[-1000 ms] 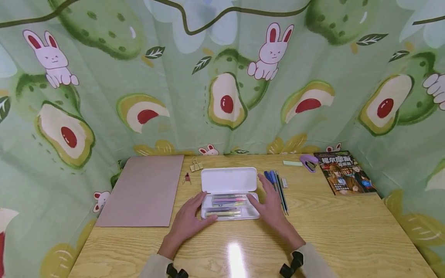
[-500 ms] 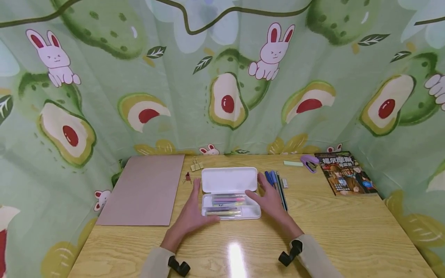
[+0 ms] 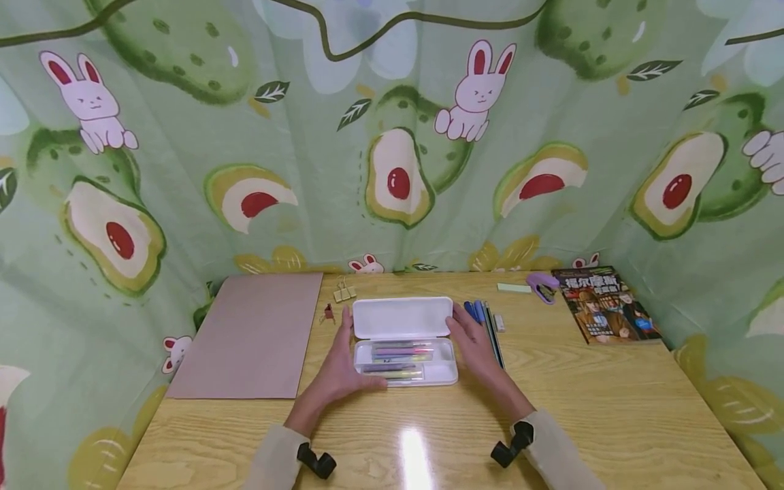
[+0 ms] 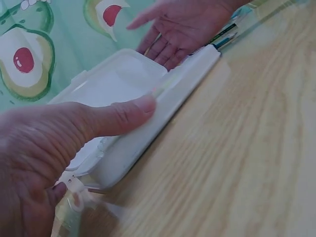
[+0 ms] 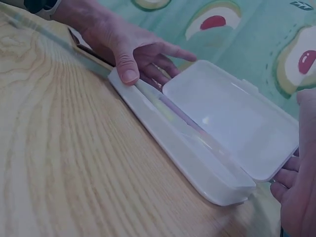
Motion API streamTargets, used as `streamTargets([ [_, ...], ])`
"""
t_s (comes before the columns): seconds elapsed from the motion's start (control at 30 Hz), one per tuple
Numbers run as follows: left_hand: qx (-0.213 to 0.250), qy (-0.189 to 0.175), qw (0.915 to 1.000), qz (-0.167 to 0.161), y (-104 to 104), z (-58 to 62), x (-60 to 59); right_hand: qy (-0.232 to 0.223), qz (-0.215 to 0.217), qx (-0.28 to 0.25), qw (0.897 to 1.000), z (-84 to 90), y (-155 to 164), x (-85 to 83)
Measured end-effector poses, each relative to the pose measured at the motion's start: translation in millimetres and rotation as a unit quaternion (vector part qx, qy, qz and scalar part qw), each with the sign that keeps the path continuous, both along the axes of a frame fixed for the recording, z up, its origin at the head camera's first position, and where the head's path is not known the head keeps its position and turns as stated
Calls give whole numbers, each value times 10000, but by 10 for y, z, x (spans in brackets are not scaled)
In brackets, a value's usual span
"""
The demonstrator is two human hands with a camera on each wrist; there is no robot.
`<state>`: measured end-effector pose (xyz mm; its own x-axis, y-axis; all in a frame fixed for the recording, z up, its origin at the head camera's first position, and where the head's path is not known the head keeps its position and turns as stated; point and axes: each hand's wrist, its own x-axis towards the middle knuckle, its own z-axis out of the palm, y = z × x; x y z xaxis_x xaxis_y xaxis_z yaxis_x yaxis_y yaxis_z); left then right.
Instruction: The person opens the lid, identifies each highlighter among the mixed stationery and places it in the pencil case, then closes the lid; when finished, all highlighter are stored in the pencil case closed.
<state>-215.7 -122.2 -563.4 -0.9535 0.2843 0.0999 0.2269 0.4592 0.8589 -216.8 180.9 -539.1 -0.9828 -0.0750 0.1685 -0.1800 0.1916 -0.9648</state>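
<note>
A white pencil case point(image 3: 403, 318) lies with its lid raised on the table, several colored pens point(image 3: 401, 354) inside. My left hand point(image 3: 335, 371) is at its left end, thumb resting along the front edge and fingers extended up the side beside the lid. At the right end is my right hand point(image 3: 478, 347), its fingertips reaching behind the lid's edge and the thumb held apart from them, in front of the lid. In the right wrist view, the lid point(image 5: 237, 123) tilts back, with right-hand fingers point(image 5: 289, 177) just behind its corner.
Right of the case lie blue pens point(image 3: 480, 312), dark pencils point(image 3: 495, 337) and an eraser point(image 3: 499, 322). Farther right are a pale green strip point(image 3: 514, 288), a purple stapler-like item point(image 3: 542, 287) and a magazine point(image 3: 606, 306). Leftward are binder clips point(image 3: 345, 292) and a brown board point(image 3: 251, 337).
My left hand's fingers have straightened and moved up beside the lid. My right thumb has moved from over the tray up to the lid's right edge. The case stays about in place.
</note>
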Motion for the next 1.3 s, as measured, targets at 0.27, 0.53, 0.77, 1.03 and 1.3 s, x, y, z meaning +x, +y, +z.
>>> streamTargets([
  [0.27,-84,575,9976,381,21,3,113,416,-300,106,9986,-30,101,148],
  [0.53,-704,1314,9879,428,38,8,222,683,437,889,9927,-68,187,307],
  [0.77,-873,1486,9849,152,32,-12,314,1076,940,1876,9718,-123,225,451],
  [1.03,-549,1062,9928,109,16,-9,262,645,1077,2692,9549,-99,200,442],
  [1.3,-734,1042,9913,-330,-42,-56,216,434,1302,2734,9521,-66,258,401],
])
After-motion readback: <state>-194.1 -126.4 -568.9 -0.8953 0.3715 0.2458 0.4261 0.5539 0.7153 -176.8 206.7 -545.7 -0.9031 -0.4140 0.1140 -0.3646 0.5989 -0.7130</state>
